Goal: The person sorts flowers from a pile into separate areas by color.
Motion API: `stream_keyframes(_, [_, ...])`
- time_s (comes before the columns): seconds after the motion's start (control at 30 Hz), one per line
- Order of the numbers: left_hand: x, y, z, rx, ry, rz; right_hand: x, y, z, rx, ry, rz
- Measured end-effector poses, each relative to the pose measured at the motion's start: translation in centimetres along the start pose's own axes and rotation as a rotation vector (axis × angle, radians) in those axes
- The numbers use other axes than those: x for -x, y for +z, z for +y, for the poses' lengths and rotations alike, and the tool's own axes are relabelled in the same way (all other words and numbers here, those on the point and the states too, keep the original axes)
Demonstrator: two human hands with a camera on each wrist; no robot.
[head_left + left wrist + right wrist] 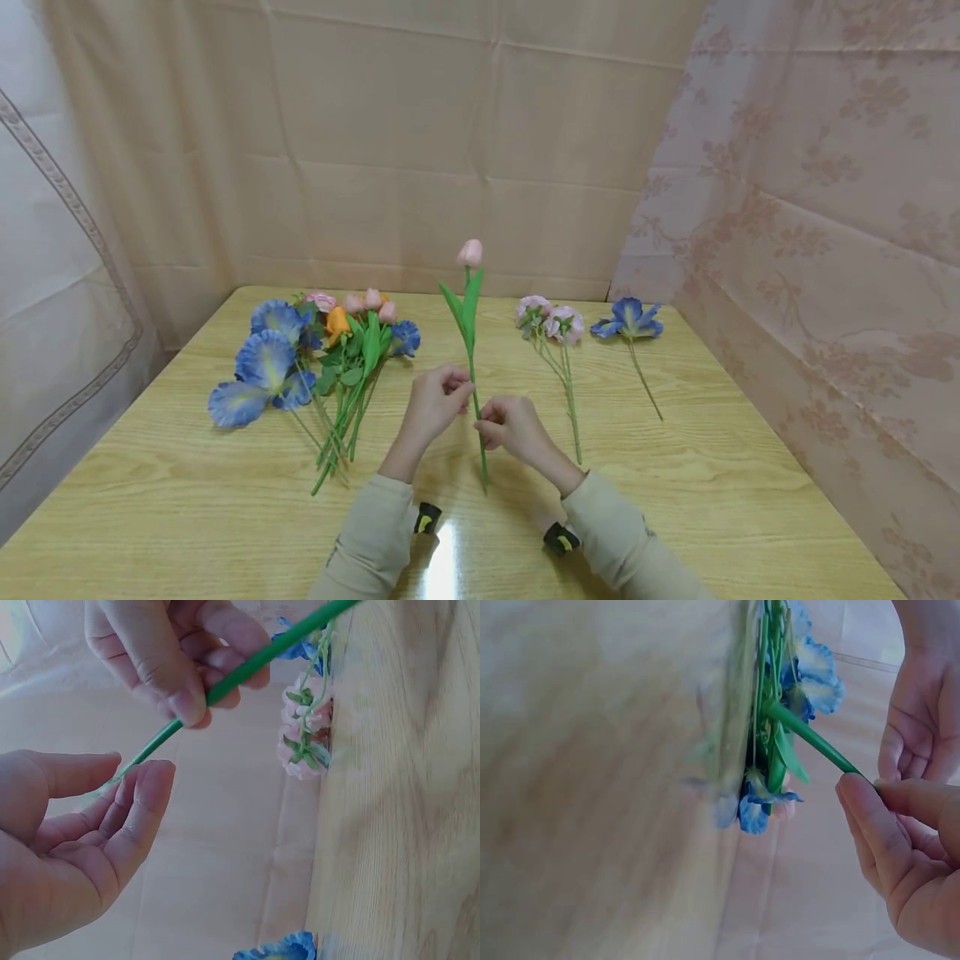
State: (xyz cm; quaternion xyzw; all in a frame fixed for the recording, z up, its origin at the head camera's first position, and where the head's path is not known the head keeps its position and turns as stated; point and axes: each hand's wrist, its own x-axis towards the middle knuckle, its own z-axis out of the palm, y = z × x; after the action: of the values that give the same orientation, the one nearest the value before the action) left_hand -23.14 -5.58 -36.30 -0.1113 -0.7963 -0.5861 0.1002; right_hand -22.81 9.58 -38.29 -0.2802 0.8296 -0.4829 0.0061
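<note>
A single pink tulip (470, 253) with green leaves stands nearly upright above the table, in front of me. My left hand (437, 402) has its thumb and fingertips around the stem, below the leaves. Lower down, my right hand (516, 427) pinches the same stem between thumb and fingers. In the left wrist view the green stem (262, 658) runs slantwise through both hands, the left hand (82, 840) nearer the camera. In the right wrist view the stem's lower end (810, 735) sticks out past the right hand (922, 855).
To the left lies a pile of flowers, with blue irises (264, 367), an orange flower (337, 323) and more pink tulips (372, 300). On the right are two pale pink flowers (564, 325) and a lone blue iris (630, 318). Curtains (375, 150) surround the wooden table (720, 500).
</note>
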Motion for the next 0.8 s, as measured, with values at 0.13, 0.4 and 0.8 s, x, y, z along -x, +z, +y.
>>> stream_keyframes(0.13, [0.0, -0.4, -0.1, -0.026, 0.003, 0.005, -0.6, -0.5, 0.1, 0.032, 0.065, -0.005])
stream_keyframes(0.4, [0.1, -0.6, -0.2, -0.039, 0.006, -0.004, -2.1, -1.6, 1.5, 0.055, 0.207, -0.019])
stream_keyframes(0.8, [0.1, -0.9, -0.4, -0.055, -0.004, -0.002, -3.7, -2.6, 3.4, 0.090, 0.389, -0.029])
